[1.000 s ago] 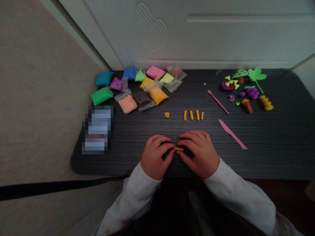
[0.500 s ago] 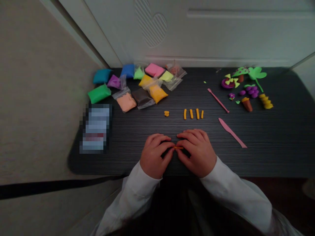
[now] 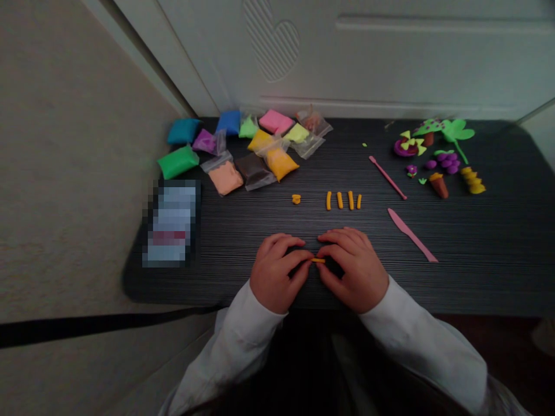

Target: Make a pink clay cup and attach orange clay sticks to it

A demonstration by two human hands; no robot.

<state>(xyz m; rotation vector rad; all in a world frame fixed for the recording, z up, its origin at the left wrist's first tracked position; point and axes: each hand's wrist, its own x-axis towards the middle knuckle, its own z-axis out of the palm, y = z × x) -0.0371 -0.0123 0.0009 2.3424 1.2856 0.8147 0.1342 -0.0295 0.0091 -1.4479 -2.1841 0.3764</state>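
Observation:
Between my fingertips, near the table's front edge, is a thin orange clay strip (image 3: 318, 260). My left hand (image 3: 277, 274) pinches its left end between thumb and forefinger. The thumb and forefinger of my right hand (image 3: 354, 270) close on the strip further right. Beyond my hands several short orange clay sticks (image 3: 340, 200) lie side by side, roughly upright in the view. A small orange clay lump (image 3: 296, 199) sits to their left.
Bags of coloured clay (image 3: 255, 170) are grouped at the back left, above a blurred phone (image 3: 171, 222). To the right lie a pink clay knife (image 3: 411, 234) and a thin pink modelling tool (image 3: 388, 177). Clay figures, including purple grapes (image 3: 448, 162), stand at the back right.
The view has shifted slightly, so everything sits a little further right. My fingers still pinch the orange strip, which shows a little wider between them.

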